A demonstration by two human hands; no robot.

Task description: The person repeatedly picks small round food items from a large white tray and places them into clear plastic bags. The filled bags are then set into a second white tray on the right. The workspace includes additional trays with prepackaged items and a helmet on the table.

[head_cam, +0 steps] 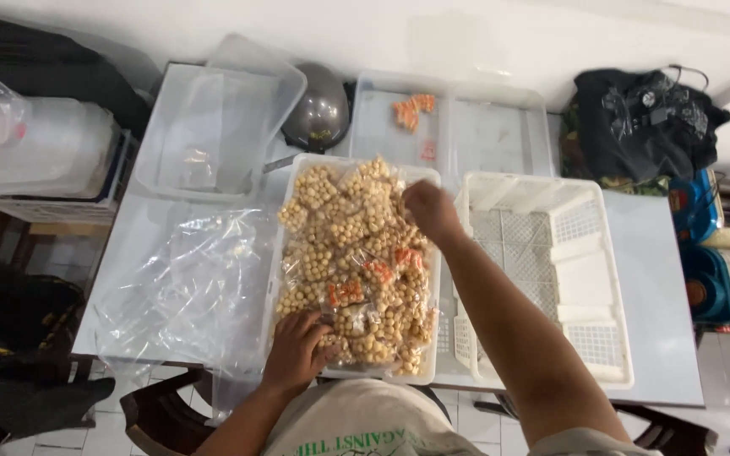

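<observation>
1. The clear packets of round tan snacks [356,253] filled a white tray [297,173] lying under both hands.
2. The left hand [296,348] rested curled on packets at the tray's near edge.
3. The right hand [431,209] pinched a packet at the far side.
4. Just right of that hand sat an empty white basket [551,270]; left of the other hand lay clear plastic bags [183,287] on the table [661,295].

Clear snack packets [356,253] fill white tray [291,181]

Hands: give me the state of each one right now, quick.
Left hand: fingers curled on a snack bag at the near end of the white tray.
Right hand: closed, gripping a bag at the tray's far end.
</observation>
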